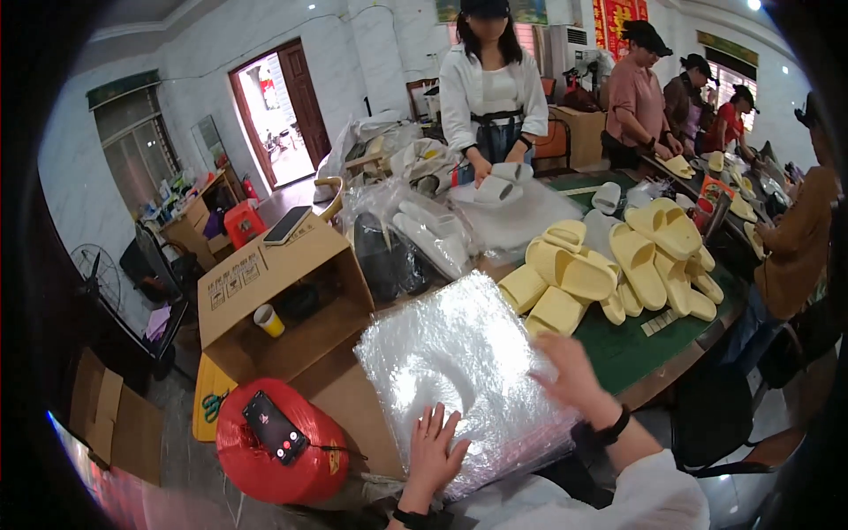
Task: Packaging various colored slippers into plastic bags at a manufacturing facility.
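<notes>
A thick stack of clear, shiny plastic sheets (473, 340) is laid at the near edge of the counter (609, 367), directly before the wearer. Its lower left part is covered by the left hand (433, 452), which is held open, palm down, with the fingers spread. The right hand (570, 369) is held open at the stack's right edge, fingers slightly bent; whether the plastic is touched by it cannot be told. Beyond it, yellow slippers (574, 274) are heaped on the counter's green surface. To the left, a dark phone (272, 426) is rested on a large red roll (238, 458), and a yellow cup (268, 320) is seen inside an open cardboard box (243, 287). Across the counter, pale grey slippers (498, 188) are held by a person in a white shirt (458, 97).
</notes>
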Available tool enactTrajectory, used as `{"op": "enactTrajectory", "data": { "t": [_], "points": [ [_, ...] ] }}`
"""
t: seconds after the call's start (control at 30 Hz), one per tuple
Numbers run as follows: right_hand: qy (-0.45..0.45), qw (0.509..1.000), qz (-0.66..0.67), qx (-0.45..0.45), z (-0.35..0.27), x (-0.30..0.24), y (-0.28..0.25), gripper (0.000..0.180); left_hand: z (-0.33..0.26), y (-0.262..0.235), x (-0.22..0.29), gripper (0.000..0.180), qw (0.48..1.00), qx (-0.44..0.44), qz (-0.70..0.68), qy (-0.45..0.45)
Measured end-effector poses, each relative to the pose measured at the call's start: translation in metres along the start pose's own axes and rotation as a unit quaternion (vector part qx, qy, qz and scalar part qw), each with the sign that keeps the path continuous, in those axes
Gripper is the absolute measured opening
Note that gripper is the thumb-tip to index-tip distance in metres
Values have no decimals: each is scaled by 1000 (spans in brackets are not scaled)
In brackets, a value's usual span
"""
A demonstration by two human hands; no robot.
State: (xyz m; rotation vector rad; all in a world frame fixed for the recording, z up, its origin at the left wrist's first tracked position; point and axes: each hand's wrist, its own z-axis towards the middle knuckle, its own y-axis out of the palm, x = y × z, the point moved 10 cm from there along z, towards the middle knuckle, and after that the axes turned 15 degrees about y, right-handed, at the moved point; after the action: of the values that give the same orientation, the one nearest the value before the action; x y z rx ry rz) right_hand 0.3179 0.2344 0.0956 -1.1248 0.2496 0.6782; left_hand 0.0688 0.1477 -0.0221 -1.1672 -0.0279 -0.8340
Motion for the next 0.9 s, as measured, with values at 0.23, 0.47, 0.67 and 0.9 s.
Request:
{"op": "enactTrajectory", "data": {
  "t": [0.23,0.47,0.67,0.9],
  "points": [
    [169,940,-199,219,86,139,-76,68,-2,-1,-4,58,1000,14,3,-2],
    [303,933,-169,96,105,221,-35,57,-9,-2,-6,60,1000,10,-1,-18],
    [315,908,222,162,85,245,-44,50,-9,2,-2,59,1000,1,-13,-12],
    [283,723,615,140,62,170,-71,47,-6,2,-1,59,1000,10,-14,3]
  ]
}}
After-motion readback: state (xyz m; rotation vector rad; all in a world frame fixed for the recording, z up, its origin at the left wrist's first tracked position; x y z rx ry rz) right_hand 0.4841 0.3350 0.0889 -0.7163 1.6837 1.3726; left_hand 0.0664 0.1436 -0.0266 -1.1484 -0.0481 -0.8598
